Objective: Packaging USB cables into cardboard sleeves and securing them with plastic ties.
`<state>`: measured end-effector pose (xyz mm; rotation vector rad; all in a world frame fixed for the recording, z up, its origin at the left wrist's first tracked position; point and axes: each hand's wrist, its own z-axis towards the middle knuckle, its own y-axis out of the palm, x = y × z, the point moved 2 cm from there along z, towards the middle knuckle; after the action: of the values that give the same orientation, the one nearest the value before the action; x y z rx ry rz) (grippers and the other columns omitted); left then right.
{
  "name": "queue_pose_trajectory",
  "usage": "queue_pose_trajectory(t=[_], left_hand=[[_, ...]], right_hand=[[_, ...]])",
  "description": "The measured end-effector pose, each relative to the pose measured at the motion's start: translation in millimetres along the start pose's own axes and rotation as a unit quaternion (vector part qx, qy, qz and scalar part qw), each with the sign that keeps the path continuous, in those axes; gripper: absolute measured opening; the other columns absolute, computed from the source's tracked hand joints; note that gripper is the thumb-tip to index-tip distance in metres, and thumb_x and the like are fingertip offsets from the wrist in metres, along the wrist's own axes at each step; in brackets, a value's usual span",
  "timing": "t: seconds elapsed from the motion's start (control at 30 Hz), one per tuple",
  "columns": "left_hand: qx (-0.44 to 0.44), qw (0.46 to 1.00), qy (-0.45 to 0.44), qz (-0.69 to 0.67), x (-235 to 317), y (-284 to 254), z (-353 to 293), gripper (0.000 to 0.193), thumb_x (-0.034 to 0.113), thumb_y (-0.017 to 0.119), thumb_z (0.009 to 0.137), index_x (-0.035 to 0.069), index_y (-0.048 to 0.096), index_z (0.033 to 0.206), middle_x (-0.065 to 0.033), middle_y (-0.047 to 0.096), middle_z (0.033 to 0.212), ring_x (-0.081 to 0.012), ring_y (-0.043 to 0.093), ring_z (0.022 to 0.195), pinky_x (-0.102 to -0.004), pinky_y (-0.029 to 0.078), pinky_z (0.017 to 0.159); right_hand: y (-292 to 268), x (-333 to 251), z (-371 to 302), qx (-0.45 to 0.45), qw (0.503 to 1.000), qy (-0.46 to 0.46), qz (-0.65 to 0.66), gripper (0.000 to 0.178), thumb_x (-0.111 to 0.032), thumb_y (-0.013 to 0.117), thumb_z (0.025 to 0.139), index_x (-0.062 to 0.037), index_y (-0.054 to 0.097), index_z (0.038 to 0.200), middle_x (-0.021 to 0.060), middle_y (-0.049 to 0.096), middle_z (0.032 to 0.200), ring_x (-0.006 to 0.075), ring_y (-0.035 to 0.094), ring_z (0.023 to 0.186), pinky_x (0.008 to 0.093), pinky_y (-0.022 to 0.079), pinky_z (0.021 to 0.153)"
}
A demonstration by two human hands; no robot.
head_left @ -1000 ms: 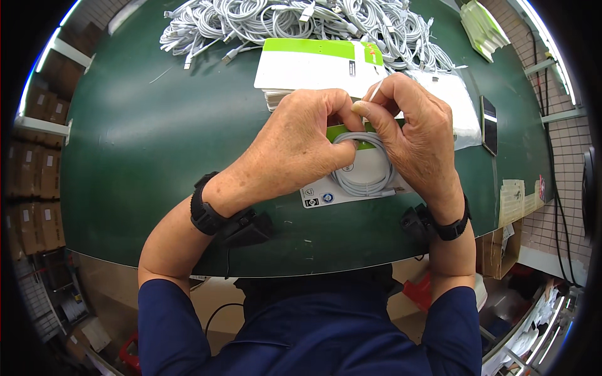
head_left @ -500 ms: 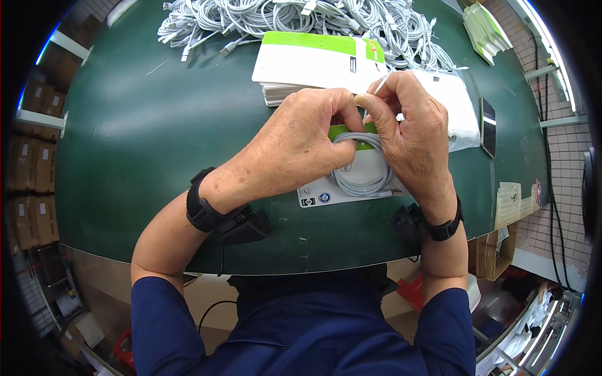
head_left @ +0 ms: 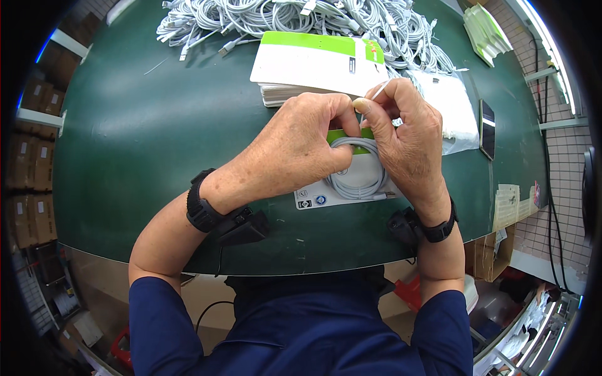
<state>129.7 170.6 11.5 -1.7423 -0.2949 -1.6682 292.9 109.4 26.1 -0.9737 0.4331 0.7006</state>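
A coiled light-grey cable [head_left: 359,190] lies against a white and green card [head_left: 313,193] in front of me. My left hand [head_left: 298,135] is closed at the top of the coil, its thumb across the cable loops. My right hand [head_left: 407,128] pinches a thin white tie [head_left: 380,91] between thumb and forefinger, just above the card's top edge. Both hands' fingertips nearly meet there. Where the tie passes through the card is hidden by my fingers. One metal plug [head_left: 387,195] of the cable shows at the coil's lower right.
A stack of white and green cards [head_left: 307,62] stands just beyond my hands. Behind it is a heap of grey cables [head_left: 269,15]. A clear plastic bag of white pieces [head_left: 456,116] and a phone [head_left: 487,130] lie at the right. Folded cards [head_left: 486,34] sit far right on the green table [head_left: 125,156].
My right hand has moved slightly down and left, still pinching the white tie, which shows more of its end. My left hand keeps its hold on the coil.
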Motion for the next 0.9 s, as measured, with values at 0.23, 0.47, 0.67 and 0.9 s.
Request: queue_pose_trajectory(t=[0.23,0.47,0.67,0.9], left_hand=[[-0.004,1.000,0.002,0.002,0.8,-1.1,0.4,0.012,-0.003,0.065,0.077,-0.003,0.062,0.089,-0.0056,0.066,0.087,-0.0110,0.063,0.087,-0.0287,0.054,0.086],[0.003,0.999,0.014,0.034,-0.6,-5.1,2.2,0.012,-0.003,0.065,0.077,-0.003,0.062,0.089,-0.0058,0.066,0.086,-0.0111,0.063,0.087,-0.0284,0.054,0.085],[0.003,1.000,0.002,0.016,-0.5,-8.5,2.5,0.013,-0.004,0.064,0.077,-0.002,0.062,0.089,-0.0062,0.067,0.089,-0.0109,0.063,0.087,-0.0279,0.055,0.085],[0.020,0.999,0.012,-0.032,2.5,-10.1,2.3,0.015,-0.005,0.064,0.077,-0.003,0.063,0.092,-0.0065,0.067,0.093,-0.0116,0.065,0.089,-0.0282,0.055,0.088]], right_hand=[[-1.5,1.8,-1.0,0.025,0.998,-0.052,0.032,0.010,0.000,0.074,0.088,0.0026,0.067,0.095,0.0088,0.070,0.087,0.0133,0.066,0.068,0.0257,0.052,0.063],[-21.1,-16.1,-5.3,0.000,0.993,-0.120,-0.015,0.016,0.004,0.074,0.085,0.0015,0.074,0.101,0.0096,0.071,0.090,0.0147,0.064,0.072,0.0264,0.050,0.063],[-26.0,-18.8,-9.8,-0.152,0.977,-0.025,0.149,0.023,0.007,0.075,0.081,0.0007,0.075,0.103,0.0115,0.071,0.087,0.0157,0.066,0.075,0.0262,0.050,0.064],[-32.4,-19.5,-10.3,-0.181,0.961,-0.012,0.207,0.023,0.005,0.076,0.080,-0.0020,0.076,0.102,0.0107,0.072,0.087,0.0176,0.068,0.074,0.0264,0.052,0.063]])
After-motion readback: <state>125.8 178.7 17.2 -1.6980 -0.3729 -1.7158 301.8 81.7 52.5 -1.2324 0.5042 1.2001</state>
